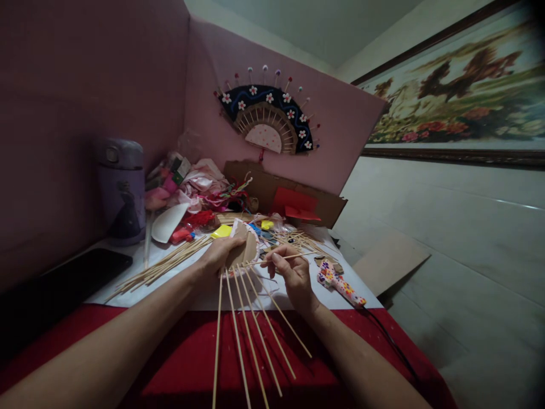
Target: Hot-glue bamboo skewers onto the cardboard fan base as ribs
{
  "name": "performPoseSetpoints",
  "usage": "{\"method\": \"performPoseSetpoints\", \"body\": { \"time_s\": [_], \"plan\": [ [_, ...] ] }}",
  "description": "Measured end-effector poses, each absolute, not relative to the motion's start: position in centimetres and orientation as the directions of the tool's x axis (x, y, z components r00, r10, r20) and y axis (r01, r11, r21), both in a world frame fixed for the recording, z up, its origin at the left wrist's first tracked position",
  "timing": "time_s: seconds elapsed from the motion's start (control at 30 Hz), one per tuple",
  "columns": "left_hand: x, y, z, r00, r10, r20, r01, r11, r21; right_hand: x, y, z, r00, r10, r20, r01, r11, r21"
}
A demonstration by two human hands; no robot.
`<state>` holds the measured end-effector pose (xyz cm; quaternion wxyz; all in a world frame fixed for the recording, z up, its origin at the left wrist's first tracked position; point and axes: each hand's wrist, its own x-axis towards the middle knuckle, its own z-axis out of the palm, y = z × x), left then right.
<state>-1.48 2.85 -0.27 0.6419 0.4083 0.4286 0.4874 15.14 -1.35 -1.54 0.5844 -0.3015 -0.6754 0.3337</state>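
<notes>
My left hand (222, 253) grips a half-round cardboard piece (245, 245) by its left side, thumb on the brown face. Several thin wooden sticks (255, 324) fan out from the lower edge of the cardboard toward me, over the red cloth. Between the thumb and fingers of my right hand (290, 274) is another wooden stick (300, 255), lying nearly level, its left end at the lower right edge of the cardboard. To the right, a flower-patterned glue gun (340, 284) rests on the white sheet.
Loose sticks (166, 264) lie left of my left hand, near a dark phone-like slab (102, 261). A purple bottle (121, 193) stands at the left. Craft materials (204, 187) are heaped behind. A decorated fan (272, 116) hangs on the pink panel. A black cord (389, 338) crosses the red cloth (191, 363).
</notes>
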Motion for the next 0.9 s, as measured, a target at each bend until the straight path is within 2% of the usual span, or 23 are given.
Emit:
{"method": "performPoseSetpoints", "body": {
  "time_s": [0.2,0.47,0.9],
  "plan": [
    [-1.48,2.53,-0.21,0.155,0.977,-0.146,-0.249,0.181,0.951,15.1,-1.3,-1.68,-0.208,0.786,0.582,0.036,0.601,-0.799],
    [-1.35,2.37,0.08,0.15,0.972,-0.18,-0.262,0.214,0.941,15.1,-1.17,-1.81,-0.196,0.795,0.574,0.012,0.588,-0.809],
    [-1.34,1.97,0.45,0.157,0.976,-0.149,-0.257,0.186,0.948,15.0,-1.13,-1.69,-0.161,0.799,0.58,-0.036,0.582,-0.812]
  ]
}}
